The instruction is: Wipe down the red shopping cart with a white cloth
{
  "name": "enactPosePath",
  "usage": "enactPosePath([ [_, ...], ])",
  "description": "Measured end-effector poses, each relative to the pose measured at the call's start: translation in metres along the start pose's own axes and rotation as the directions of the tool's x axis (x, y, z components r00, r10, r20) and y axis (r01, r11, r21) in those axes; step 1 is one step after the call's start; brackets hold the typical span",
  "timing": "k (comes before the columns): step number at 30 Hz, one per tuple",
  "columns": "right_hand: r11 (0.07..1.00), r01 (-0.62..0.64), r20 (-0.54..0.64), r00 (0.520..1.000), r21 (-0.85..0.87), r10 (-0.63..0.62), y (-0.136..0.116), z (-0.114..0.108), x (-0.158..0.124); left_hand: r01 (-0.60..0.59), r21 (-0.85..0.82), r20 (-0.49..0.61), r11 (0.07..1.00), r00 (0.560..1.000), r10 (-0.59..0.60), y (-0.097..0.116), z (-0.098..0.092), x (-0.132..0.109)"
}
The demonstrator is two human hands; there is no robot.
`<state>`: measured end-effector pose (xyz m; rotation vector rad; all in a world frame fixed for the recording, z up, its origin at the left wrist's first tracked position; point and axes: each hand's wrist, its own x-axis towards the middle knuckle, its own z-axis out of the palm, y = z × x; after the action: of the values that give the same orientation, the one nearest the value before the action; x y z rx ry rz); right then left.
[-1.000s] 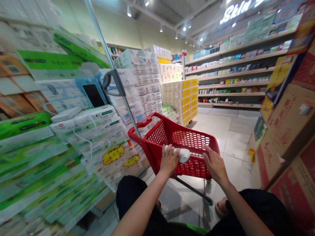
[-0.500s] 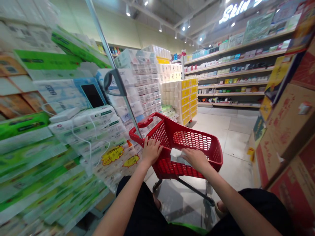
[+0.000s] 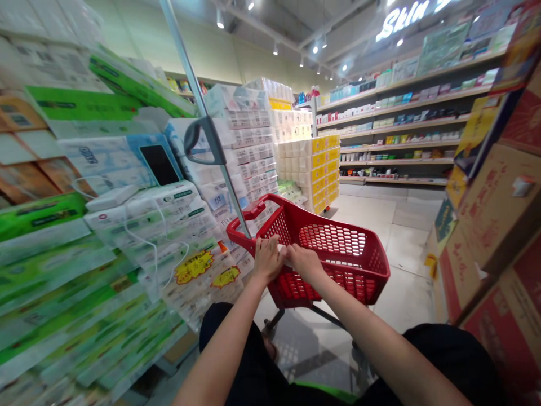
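1. Hands have come together: a second ago they sat apart on the near rim of the red basket [image 3: 338, 251], the left one closed around something white and soft; now left hand [image 3: 267, 260] and right hand [image 3: 305, 263] touch at that rim.
2. Both curl over the rim's edge; the white thing is not visible, so what they grip beyond the rim cannot be told.
3. The basket is hard perforated plastic on a wheeled frame, with a slanting metal pole [image 3: 203, 115].
4. Glossy film-wrapped tissue packs [image 3: 160, 220] stack at left; matt cardboard boxes [image 3: 494, 214] at right.
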<state>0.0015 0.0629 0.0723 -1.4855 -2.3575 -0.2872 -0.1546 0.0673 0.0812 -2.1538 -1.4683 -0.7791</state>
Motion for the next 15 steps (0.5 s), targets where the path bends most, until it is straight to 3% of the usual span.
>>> enactPosePath([
  [5,0.997,-0.061,-0.059,0.997,-0.048,0.058,0.056,0.000,-0.061,-0.015,-0.004,-0.004,1.000,1.000,0.015,-0.002,-0.001,0.002],
  [9,0.995,-0.005,-0.220,0.975,-0.103,-0.017,0.123,0.006,-0.120,-0.045,0.015,0.040,0.999,0.998,0.044,-0.004,-0.005,0.003],
  [12,0.999,0.006,-0.320,0.947,-0.038,-0.018,0.170,0.014,-0.159,-0.066,0.026,0.059,0.997,0.996,0.064,-0.005,-0.008,0.004],
  [15,1.000,-0.007,-0.401,0.916,0.020,0.014,0.192,0.023,-0.177,-0.073,0.028,0.056,0.997,0.996,0.071,-0.004,-0.008,0.005],
])
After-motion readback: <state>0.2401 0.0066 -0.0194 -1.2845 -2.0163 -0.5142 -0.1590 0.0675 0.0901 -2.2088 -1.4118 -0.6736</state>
